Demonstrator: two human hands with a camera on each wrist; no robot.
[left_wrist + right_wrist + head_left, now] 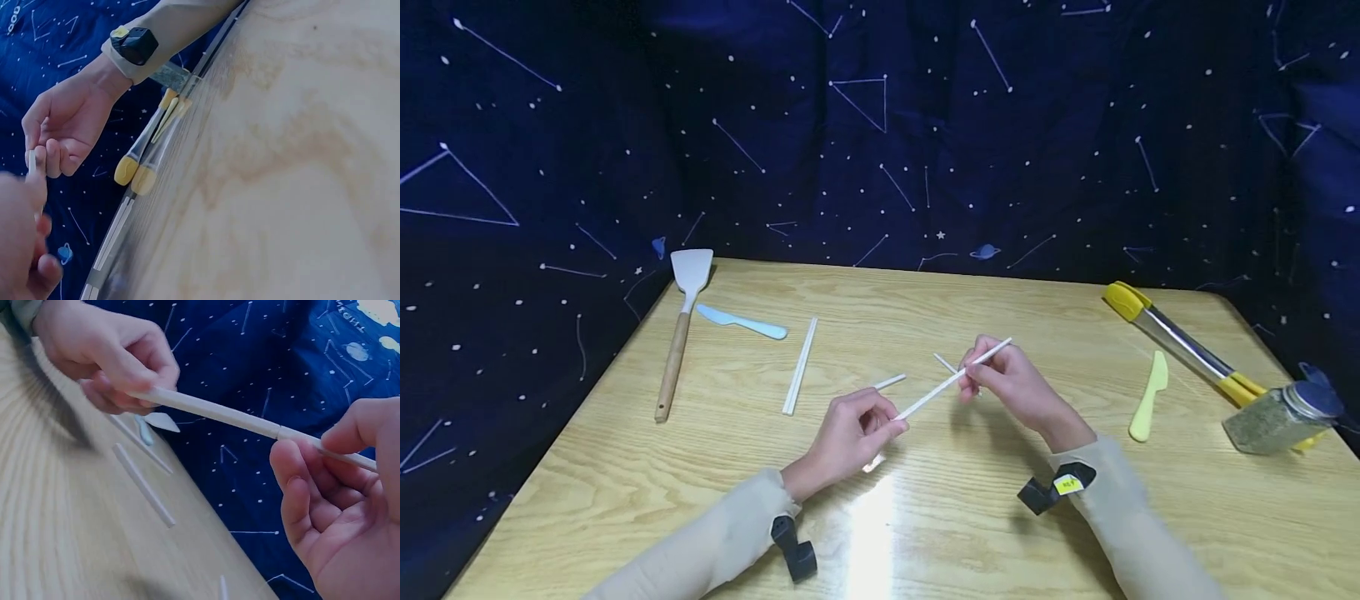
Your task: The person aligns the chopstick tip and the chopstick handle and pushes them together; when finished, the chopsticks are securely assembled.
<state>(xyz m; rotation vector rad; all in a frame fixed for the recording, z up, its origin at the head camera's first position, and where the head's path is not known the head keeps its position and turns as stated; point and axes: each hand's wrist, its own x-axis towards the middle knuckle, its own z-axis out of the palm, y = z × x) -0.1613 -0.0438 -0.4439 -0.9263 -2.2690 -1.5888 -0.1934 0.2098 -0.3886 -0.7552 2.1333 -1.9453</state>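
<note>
Between both hands runs a thin white chopstick (932, 396), slanting up to the right. My left hand (853, 435) pinches its lower end between thumb and fingers. Nearer the other end, my right hand (1013, 385) pinches it, and the tip sticks out past the fingers. The right wrist view shows a fine seam across the chopstick (212, 411) beside the right fingertips. A short white stick piece (891, 382) lies on the table behind the left hand. Another white piece (944, 362) lies partly hidden behind the right hand.
Left on the wooden table (625, 500) are a pair of white chopsticks (801, 367), a light blue knife (741, 322) and a white spatula (679, 342) with a wooden handle. Right are a yellow knife (1150, 396), yellow-tipped tongs (1183, 340) and a tilted glass jar (1277, 421).
</note>
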